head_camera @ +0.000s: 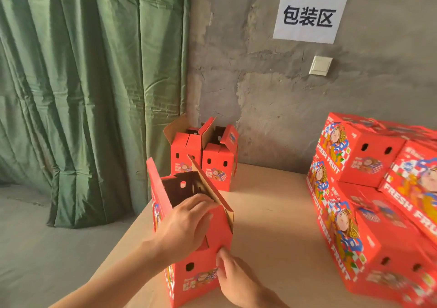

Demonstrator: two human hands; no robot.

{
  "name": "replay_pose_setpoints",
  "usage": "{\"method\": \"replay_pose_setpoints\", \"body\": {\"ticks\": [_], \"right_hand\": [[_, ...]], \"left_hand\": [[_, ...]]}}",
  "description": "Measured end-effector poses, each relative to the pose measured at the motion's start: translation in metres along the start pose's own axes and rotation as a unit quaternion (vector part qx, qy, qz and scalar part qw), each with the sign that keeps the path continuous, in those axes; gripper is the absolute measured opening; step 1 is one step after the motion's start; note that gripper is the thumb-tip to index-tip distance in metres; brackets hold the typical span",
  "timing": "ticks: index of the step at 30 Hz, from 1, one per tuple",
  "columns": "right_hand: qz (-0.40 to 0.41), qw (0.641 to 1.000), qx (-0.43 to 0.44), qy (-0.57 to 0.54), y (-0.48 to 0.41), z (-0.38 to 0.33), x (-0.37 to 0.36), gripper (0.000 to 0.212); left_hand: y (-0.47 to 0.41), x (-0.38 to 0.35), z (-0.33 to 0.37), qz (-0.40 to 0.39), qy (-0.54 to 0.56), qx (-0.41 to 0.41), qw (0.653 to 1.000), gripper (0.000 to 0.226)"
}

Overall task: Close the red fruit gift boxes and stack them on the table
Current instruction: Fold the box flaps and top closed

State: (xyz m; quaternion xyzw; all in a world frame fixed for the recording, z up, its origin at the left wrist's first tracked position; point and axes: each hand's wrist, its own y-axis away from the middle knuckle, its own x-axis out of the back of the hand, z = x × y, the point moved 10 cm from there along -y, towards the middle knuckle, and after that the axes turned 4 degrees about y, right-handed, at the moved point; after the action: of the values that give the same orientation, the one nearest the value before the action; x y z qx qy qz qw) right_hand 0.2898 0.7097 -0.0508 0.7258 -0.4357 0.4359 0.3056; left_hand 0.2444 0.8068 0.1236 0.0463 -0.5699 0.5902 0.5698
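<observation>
Where the worktop (272, 203) ends on your left, its edge runs slantwise toward you. The near box (201, 270) stands just beside that edge, with grey floor (35, 248) below and a green curtain (82, 82) hanging beyond. Open worktop lies between this box and the closed boxes (369, 165) stacked in two layers on your right, which run out of view at the right side. At the back, close to the bare wall (272, 99), two open boxes (218, 168) stand upright, side by side and touching, with their flaps raised. You cannot see what is in them from here.

The near box is upright and open at the top. Its left long flap stands up, and its right long flap is raised too, with its brown inner side showing. Inside you see only a dark wall with a punched hole; the bottom is hidden. Your left hand (186, 227) holds the near end flap, fingers over its top edge and thumb on its red face. Your right hand (236, 277) grips the box's near right corner low down, thumb on the printed front. A paper sign (309, 15) and a switch (320, 65) are on the wall.
</observation>
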Motion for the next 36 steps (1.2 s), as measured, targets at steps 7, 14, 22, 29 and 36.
{"method": "replay_pose_setpoints", "body": {"ticks": [7,14,22,29,36], "right_hand": [[-0.031,0.999,0.01,0.009,0.108,0.027,0.013,0.006],[-0.039,0.999,-0.023,0.001,0.222,0.112,0.039,0.006],[0.027,0.983,-0.126,-0.131,0.327,0.238,0.103,0.015],[0.101,0.893,-0.184,-0.399,0.371,0.244,0.1,0.03],[0.146,0.827,-0.198,-0.507,0.391,0.254,0.106,0.023]], "left_hand": [[0.002,-0.024,0.048,-0.126,-0.139,0.103,0.977,0.03],[0.06,-0.091,0.148,-0.382,-0.122,0.105,0.91,0.077],[0.079,-0.107,0.239,-0.376,-0.148,0.038,0.914,0.049],[0.081,-0.132,0.293,-0.312,-0.104,0.07,0.942,0.023],[0.116,-0.144,0.348,-0.3,-0.07,0.069,0.949,0.018]]}}
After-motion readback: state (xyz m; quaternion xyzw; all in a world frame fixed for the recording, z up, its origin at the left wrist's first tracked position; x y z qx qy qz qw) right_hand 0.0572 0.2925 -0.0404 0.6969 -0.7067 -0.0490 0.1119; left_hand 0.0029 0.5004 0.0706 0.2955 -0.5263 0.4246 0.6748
